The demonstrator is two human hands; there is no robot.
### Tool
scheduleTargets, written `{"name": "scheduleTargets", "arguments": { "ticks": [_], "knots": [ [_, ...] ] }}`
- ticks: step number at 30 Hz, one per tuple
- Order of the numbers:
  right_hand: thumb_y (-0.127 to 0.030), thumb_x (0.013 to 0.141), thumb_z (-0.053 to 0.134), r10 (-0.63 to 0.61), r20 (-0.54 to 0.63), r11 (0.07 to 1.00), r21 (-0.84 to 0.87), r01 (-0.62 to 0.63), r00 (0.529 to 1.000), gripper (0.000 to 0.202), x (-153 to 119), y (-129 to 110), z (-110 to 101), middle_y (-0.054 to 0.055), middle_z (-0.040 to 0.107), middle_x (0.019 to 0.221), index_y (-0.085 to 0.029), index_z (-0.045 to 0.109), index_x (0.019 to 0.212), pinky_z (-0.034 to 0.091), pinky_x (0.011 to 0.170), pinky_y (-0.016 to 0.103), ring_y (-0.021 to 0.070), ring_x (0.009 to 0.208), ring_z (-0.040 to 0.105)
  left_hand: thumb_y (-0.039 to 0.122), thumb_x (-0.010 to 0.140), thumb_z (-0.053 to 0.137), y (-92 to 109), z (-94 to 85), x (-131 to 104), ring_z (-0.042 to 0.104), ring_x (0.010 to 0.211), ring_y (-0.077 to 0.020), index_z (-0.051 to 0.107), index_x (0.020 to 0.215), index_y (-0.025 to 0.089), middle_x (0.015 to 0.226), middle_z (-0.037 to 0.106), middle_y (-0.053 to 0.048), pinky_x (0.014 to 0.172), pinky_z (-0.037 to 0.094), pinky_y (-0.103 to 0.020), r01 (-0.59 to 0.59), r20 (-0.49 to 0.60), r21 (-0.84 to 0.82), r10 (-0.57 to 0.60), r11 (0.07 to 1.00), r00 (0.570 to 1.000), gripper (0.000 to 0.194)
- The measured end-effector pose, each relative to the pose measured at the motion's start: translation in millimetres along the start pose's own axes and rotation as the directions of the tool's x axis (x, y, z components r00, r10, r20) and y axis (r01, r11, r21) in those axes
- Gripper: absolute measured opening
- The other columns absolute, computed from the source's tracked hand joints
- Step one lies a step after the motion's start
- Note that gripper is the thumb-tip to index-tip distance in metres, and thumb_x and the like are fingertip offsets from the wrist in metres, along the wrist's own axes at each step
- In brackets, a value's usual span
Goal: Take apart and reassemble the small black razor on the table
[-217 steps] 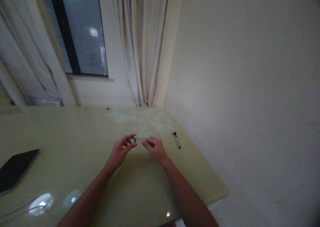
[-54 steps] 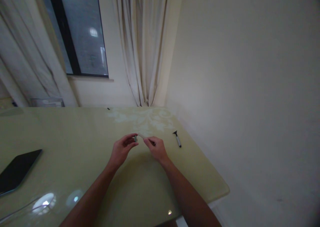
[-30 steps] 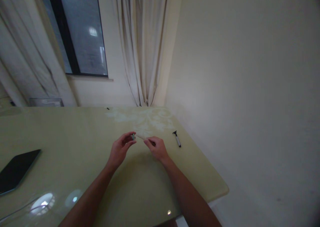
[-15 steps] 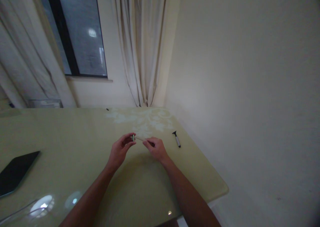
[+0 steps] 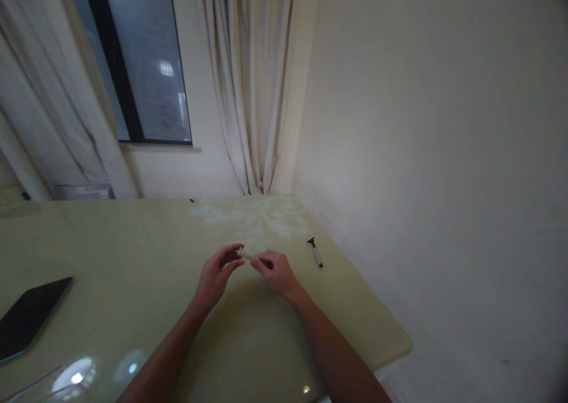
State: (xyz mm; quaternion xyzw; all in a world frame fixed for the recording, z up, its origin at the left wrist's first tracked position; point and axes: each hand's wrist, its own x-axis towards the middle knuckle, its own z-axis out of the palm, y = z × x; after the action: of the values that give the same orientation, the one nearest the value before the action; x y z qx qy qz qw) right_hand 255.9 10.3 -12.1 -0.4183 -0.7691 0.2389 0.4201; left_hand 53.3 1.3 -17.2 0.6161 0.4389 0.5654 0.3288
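My left hand (image 5: 218,273) pinches a small piece between thumb and fingertips; it looks like a razor cartridge (image 5: 239,251), mostly hidden by the fingers. With fingers closed, my right hand (image 5: 275,271) grips a thin, pale stick (image 5: 247,255) whose kind I cannot make out. The stick's left tip meets the cartridge, and its other end disappears into the right hand. Both hands are raised over the table (image 5: 133,255). To the right of my right hand, a razor (image 5: 315,252) with a black head and grey handle lies on the tabletop.
A dark flat slab (image 5: 33,314) rests at the table's left side. A tiny black piece (image 5: 192,200) lies near the far edge. Beyond the table are a window (image 5: 146,60) and curtains (image 5: 252,83); a bare wall (image 5: 421,154) runs along the right.
The stick's tip has come left against the cartridge, and my hands are closer together. The cartridge has turned, so its green-white edge no longer shows. The view has tilted slightly upward.
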Motion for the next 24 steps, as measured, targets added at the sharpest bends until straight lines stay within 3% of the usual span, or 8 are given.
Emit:
{"name": "scheduleTargets", "arguments": {
  "ticks": [4, 7, 10, 14, 18, 22, 24],
  "knots": [
    [-0.048, 0.098, 0.057, 0.025, -0.022, 1.0, 0.016, -0.024, 0.999, 0.039, 0.0, -3.5, -1.3, 0.001, 0.059, 0.068, -0.018, 0.077, 0.081, 0.032, 0.061, 0.026, 0.0142, 0.065, 0.049, 0.043, 0.078, 0.076, -0.2, -0.5, 0.6, 0.075, 0.096, -0.0253, 0.072, 0.114, 0.021, 0.1, 0.079, -0.007, 0.092, 0.061, -0.042, -0.001, 0.008, 0.006, 0.001, 1.0, 1.0, 0.042],
    [-0.047, 0.098, 0.057, 0.026, 0.008, 1.0, 0.011, -0.026, 1.0, 0.04, 0.6, -3.9, -2.4, 0.0, 0.058, 0.066, -0.018, 0.074, 0.077, 0.032, 0.061, 0.026, 0.0138, 0.063, 0.048, 0.042, 0.079, 0.075, -0.2, -2.5, 1.2, 0.074, 0.098, -0.0247, 0.071, 0.115, 0.021, 0.107, 0.079, -0.008, 0.093, 0.06, -0.042, 0.013, -0.008, -0.017, -0.013, 1.0, 1.0, 0.042],
    [-0.046, 0.098, 0.057, 0.054, -0.032, 0.999, 0.0, -0.054, 0.998, 0.041, 0.7, -3.0, -2.2, 0.0, 0.056, 0.065, -0.017, 0.073, 0.073, 0.031, 0.06, 0.026, 0.0136, 0.063, 0.047, 0.041, 0.08, 0.076, 0.3, -5.5, 1.8, 0.073, 0.1, -0.0237, 0.071, 0.117, 0.022, 0.111, 0.078, -0.008, 0.094, 0.06, -0.041, 0.019, -0.012, -0.052, -0.02, 0.998, 1.0, 0.042],
    [-0.048, 0.097, 0.058, 0.03, 0.034, 0.997, 0.064, -0.033, 0.999, 0.039, 0.0, -3.2, -0.5, 0.0, 0.057, 0.068, -0.017, 0.074, 0.078, 0.033, 0.06, 0.025, 0.0138, 0.064, 0.048, 0.041, 0.079, 0.077, 3.0, -8.1, 2.9, 0.073, 0.099, -0.0236, 0.072, 0.116, 0.021, 0.111, 0.078, -0.008, 0.095, 0.059, -0.041, 0.017, -0.028, -0.04, -0.018, 0.999, 0.999, 0.042],
    [-0.049, 0.096, 0.058, 0.083, -0.04, 0.994, 0.077, -0.08, 0.996, 0.04, 0.4, -4.4, -0.6, 0.001, 0.058, 0.068, -0.016, 0.076, 0.082, 0.033, 0.059, 0.026, 0.0142, 0.064, 0.049, 0.043, 0.077, 0.079, 5.7, -7.6, 3.2, 0.074, 0.098, -0.0242, 0.072, 0.115, 0.021, 0.109, 0.079, -0.008, 0.094, 0.06, -0.042, 0.021, -0.045, -0.062, -0.024, 0.998, 0.999, 0.045],
    [-0.049, 0.096, 0.057, 0.067, -0.026, 0.994, 0.085, -0.065, 0.997, 0.041, 1.3, -4.8, 0.5, 0.0, 0.055, 0.065, -0.016, 0.075, 0.079, 0.032, 0.059, 0.025, 0.0137, 0.063, 0.047, 0.043, 0.079, 0.077, 4.9, -5.3, 2.0, 0.074, 0.097, -0.0238, 0.072, 0.115, 0.022, 0.104, 0.079, -0.006, 0.093, 0.06, -0.041, 0.008, -0.012, -0.035, -0.009, 0.999, 1.0, 0.043],
    [-0.047, 0.097, 0.057, 0.086, -0.087, 0.995, 0.062, -0.081, 0.993, 0.041, 1.3, -4.2, 2.7, 0.0, 0.056, 0.066, -0.016, 0.073, 0.076, 0.031, 0.06, 0.025, 0.0137, 0.064, 0.047, 0.043, 0.079, 0.077, 3.2, -4.6, 1.7, 0.073, 0.098, -0.0237, 0.072, 0.116, 0.022, 0.104, 0.078, -0.006, 0.094, 0.059, -0.041, 0.003, -0.006, -0.041, -0.004, 0.999, 1.0, 0.043]
  ]
}}
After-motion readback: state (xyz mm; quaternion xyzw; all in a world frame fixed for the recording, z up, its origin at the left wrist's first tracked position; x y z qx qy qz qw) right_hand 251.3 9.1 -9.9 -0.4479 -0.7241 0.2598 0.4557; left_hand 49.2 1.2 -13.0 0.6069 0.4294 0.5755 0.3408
